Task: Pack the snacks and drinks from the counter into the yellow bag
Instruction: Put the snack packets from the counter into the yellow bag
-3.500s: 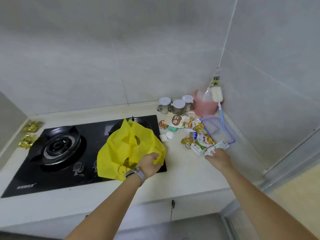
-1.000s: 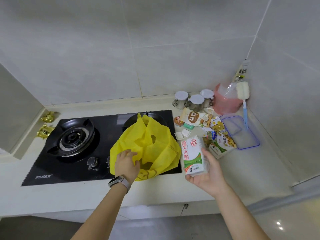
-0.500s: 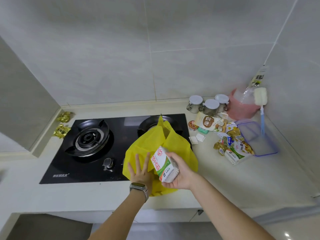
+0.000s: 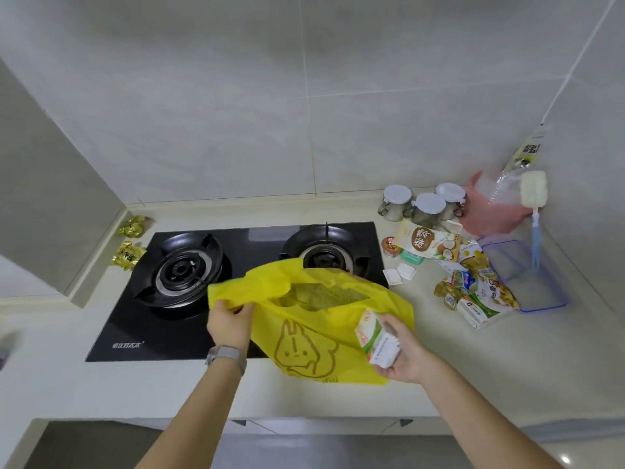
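Two gold wrapped snacks (image 4: 130, 240) are lying far left of the left hand, on the counter (image 4: 507, 367) edge beside the gas hob (image 4: 189, 275). The left hand (image 4: 230, 324) is curled round the left rim of the yellow bag (image 4: 314, 333), which is being pinched and pulled open; a watch (image 4: 226, 357) is being worn on that wrist. The bag is lying between the two hands, partly on the hob's front right corner and partly on the counter, with a rabbit outline printed on its near face. The right hand (image 4: 402, 353) is being held just right of the bag mouth, fingers wrapped round a green-and-white drink carton (image 4: 375, 340), tilted, touching the bag's right edge. Beyond and right of the right hand, a pile of snack packets (image 4: 473, 282) is lying on the counter, well apart from the bag, with a coconut-print pouch (image 4: 427, 243) at its back. Three lidded jars (image 4: 422, 206) are standing behind that, against the wall. A blue plastic tray (image 4: 554, 299) is lying furthest right, with a sponge brush (image 4: 533, 198) hanging over it.
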Available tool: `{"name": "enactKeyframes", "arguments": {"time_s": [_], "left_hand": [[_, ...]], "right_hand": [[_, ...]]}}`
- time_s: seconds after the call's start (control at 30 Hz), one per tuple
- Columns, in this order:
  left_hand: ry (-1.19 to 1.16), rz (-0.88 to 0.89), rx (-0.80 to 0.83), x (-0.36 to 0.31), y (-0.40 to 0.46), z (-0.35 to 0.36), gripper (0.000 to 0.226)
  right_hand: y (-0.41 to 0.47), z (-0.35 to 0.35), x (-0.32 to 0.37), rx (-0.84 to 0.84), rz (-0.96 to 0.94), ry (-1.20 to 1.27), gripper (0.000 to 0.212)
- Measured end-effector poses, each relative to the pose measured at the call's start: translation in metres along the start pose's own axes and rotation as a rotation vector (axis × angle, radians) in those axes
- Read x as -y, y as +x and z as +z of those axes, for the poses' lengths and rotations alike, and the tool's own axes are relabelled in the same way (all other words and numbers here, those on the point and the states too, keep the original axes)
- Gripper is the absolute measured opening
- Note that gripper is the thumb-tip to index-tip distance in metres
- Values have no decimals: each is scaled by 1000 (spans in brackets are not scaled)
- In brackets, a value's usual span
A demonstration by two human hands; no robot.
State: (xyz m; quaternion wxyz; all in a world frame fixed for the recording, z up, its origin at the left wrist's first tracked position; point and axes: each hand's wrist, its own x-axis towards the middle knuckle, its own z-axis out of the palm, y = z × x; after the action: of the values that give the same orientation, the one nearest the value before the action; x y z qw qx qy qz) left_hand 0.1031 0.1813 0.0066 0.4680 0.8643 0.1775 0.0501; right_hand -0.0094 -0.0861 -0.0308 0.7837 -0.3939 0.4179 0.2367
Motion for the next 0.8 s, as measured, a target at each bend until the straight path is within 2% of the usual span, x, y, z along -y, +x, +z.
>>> {"name": "enactKeyframes", "arguments": {"time_s": [0.03,0.1,0.13,0.23,0.33,0.4,0.5,0.57,0.63,0.7,0.77,0.8], "left_hand": [[-127,-100,-44,2,1,-2,27],[-246,-208,19,1,-5,-3,20],[-225,-203,101,-3,-13,-1,17],[-112,-138,380,-11,-36,8,32],[8,38,537,-16,-55,19,41],[81,203,556,-20,-69,26,30],[353,582,413,-18,-82,35,4],[633,733,311,-15,-88,37,11],[835,819,299,-17,-87,37,13],[943,870,382,-16,-81,36,12],[1005,824,485,-7,-73,37,28],[1039,762,522,-3,-70,37,29]], "right_hand": [[-5,-8,5,-7,-24,35,48],[-12,-19,15,-33,-53,59,49],[-17,-23,21,-54,-65,54,49],[-33,-27,35,-62,-76,8,48],[-53,-19,45,64,-36,-142,48],[-61,-4,48,150,-4,-264,47],[-59,26,45,242,45,-386,48],[-48,43,38,245,91,-399,50],[-34,51,28,237,141,-378,53],[-19,51,18,218,176,-335,55],[-7,46,9,192,196,-272,57],[-4,43,6,178,200,-240,58]]}}
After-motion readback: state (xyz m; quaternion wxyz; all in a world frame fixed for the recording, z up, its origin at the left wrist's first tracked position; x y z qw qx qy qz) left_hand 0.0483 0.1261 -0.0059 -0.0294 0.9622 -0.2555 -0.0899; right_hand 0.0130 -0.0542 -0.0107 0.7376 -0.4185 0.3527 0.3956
